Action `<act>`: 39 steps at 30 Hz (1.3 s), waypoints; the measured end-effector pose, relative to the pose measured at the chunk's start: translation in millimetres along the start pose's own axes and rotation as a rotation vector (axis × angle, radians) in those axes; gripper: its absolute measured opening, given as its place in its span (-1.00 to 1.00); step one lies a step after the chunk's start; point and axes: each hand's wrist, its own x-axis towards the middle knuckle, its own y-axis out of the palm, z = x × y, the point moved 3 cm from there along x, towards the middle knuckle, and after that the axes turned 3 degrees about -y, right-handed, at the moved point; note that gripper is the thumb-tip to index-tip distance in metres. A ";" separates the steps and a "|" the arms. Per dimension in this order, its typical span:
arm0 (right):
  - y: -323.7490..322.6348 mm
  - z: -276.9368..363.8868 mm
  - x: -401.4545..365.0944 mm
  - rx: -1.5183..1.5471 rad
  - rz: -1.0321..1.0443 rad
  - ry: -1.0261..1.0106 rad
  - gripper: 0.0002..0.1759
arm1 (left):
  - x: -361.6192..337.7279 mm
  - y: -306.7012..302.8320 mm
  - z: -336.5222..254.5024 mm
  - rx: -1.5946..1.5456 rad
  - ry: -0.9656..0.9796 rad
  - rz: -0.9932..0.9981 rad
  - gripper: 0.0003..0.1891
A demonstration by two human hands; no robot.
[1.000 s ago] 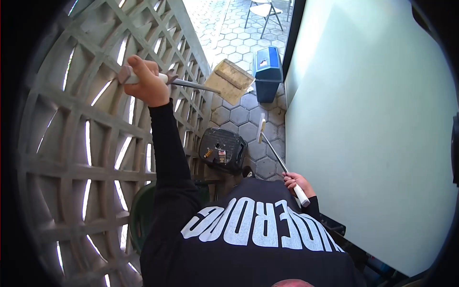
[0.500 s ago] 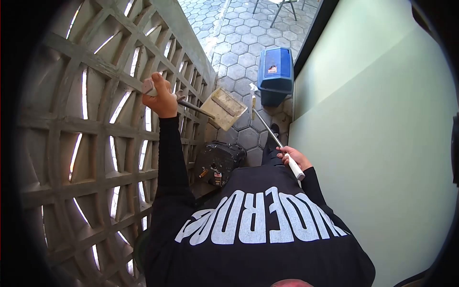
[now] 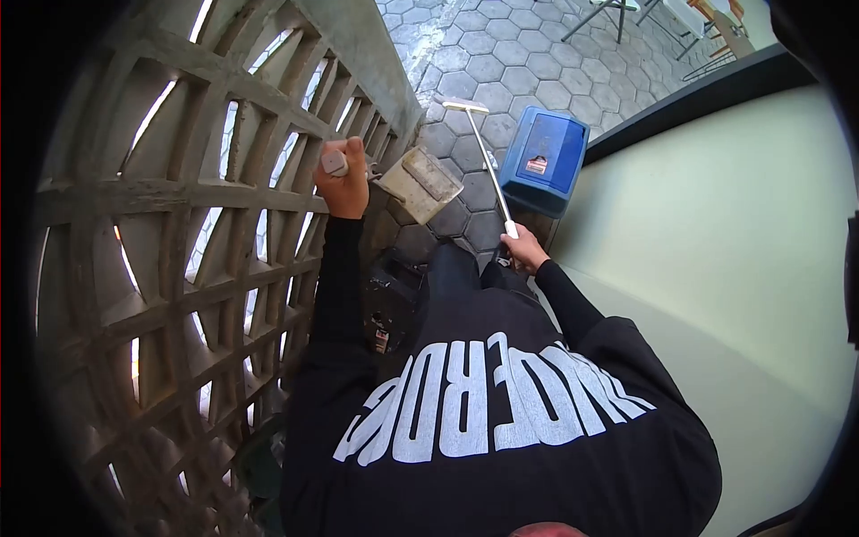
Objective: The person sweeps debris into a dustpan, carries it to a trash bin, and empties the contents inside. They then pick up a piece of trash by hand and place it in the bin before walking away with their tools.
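My left hand [image 3: 342, 179], raised beside the lattice wall, is closed around the pale grip of a long-handled dustpan [image 3: 422, 186]. Its worn beige pan is over the paving, with a raised rectangular patch on its surface. My right hand [image 3: 526, 249] grips the white handle of a long-handled T-shaped tool [image 3: 480, 139]. A metal shaft runs forward from that hand to a narrow, pale crossbar. Just right of the shaft is a blue lidded bin [image 3: 544, 159].
A concrete lattice wall [image 3: 192, 309] runs along my left, a pale green wall [image 3: 716, 206] along my right. A dark, paint-spattered container [image 3: 389, 291] stands by my legs. Chairs [image 3: 608, 13] stand farther ahead on hexagonal paving [image 3: 501, 67].
The T-shaped tool has swung forward and its crossbar now faces me broadside. My right hand has moved forward and left. My left hand has shifted right in view, and the camera has turned.
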 end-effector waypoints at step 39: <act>9.7 140.4 37.0 0.181 0.070 0.516 -0.67 | -6.0 -13.8 273.0 0.278 -0.515 0.152 -0.58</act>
